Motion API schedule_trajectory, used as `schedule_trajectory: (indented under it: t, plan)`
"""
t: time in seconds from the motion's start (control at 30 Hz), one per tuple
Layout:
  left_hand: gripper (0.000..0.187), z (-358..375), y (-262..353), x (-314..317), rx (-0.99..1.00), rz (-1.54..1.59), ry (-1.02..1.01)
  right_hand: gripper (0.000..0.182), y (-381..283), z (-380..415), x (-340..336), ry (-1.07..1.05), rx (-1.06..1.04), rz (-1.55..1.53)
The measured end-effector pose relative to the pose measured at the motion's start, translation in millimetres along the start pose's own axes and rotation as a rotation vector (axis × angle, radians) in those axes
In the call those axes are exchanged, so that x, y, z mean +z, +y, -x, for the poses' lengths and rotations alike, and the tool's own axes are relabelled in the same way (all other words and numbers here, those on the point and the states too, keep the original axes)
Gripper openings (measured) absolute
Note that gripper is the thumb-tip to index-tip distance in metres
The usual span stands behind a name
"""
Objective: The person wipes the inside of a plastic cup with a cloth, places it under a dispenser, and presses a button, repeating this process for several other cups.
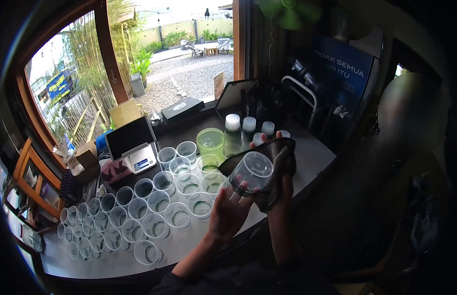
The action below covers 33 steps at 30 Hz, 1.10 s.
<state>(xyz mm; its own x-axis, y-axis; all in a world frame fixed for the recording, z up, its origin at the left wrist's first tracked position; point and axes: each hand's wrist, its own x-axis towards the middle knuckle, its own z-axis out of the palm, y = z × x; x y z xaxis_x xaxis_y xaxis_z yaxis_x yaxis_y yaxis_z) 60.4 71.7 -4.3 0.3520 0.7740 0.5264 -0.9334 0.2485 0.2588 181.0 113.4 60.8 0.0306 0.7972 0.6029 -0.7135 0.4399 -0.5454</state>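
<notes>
A clear plastic cup [251,172] with dark green print is tilted in front of me, its closed base facing up and toward me. My left hand [229,216] is wrapped round its lower side, fingers showing through the plastic. A dark cloth [273,195] hangs from my right hand [286,184], which presses it against the cup's right side; some of those fingers are hidden behind it. Rows of similar clear cups [156,225] stand mouth up on the counter, left of my hands.
A translucent green tub [210,140] and upside-down stacks of cups [233,123] stand behind my hands on the metal counter [115,265]. A tablet register [131,139] is at the back left. A person [410,162] is to the right.
</notes>
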Motion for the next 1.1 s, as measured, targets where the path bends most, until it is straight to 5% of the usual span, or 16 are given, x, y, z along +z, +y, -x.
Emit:
schedule_trajectory:
  t: [0.03,0.07,0.17,0.27,0.37,0.53,0.63,0.7,0.73,0.83,0.97,1.0,1.1]
  plan:
    - [0.056,-3.5,-3.5,-1.8,0.029,0.232,-0.078,0.063,5.6,7.1,2.3,0.02,0.036,-0.039]
    - [0.055,-3.8,-2.9,7.5,0.018,-0.077,0.292,0.061,11.4,16.8,1.5,0.055,0.066,-0.018]
    - [0.056,-11.0,5.5,-13.3,-0.134,0.119,0.293,0.056,29.3,62.3,-17.9,0.044,-0.043,0.776]
    - [0.061,-17.2,1.9,-13.6,-0.163,0.048,0.347,0.068,28.9,80.0,-22.7,-0.031,-0.182,1.119]
    - [0.063,-23.7,-4.8,-11.4,-0.242,0.077,0.323,0.081,34.9,82.7,-37.9,0.098,-0.014,0.827]
    - [0.055,-34.2,3.5,-29.4,-0.339,0.072,0.234,0.087,5.3,44.4,-51.4,-0.073,0.045,0.623]
    - [0.05,-41.9,-1.7,-16.8,-0.212,-0.401,0.536,0.062,-22.2,30.9,-56.8,-0.255,-0.341,1.051]
    - [0.052,-44.3,4.0,-1.2,-0.142,-0.719,0.517,0.054,-37.6,23.0,-56.8,-0.413,-0.534,1.367]
    - [0.064,-39.1,10.3,7.9,-0.256,-0.525,0.389,0.054,-40.5,24.0,-56.8,-0.48,-0.428,1.421]
    - [0.078,-40.3,15.6,21.3,-0.374,-0.951,0.445,0.055,-51.7,23.6,-57.8,-0.689,-0.249,1.393]
    - [0.103,-43.2,17.6,7.1,-0.441,-0.748,0.251,0.041,-70.4,30.4,-65.1,-0.868,-0.08,1.046]
    - [0.115,-43.9,11.4,4.5,-0.438,-0.707,0.239,0.037,-74.7,31.2,-61.4,-0.741,-0.08,0.958]
    - [0.122,-45.9,-9.1,3.6,-0.519,-0.902,0.186,0.054,-50.7,45.3,-60.1,0.19,-0.093,0.035]
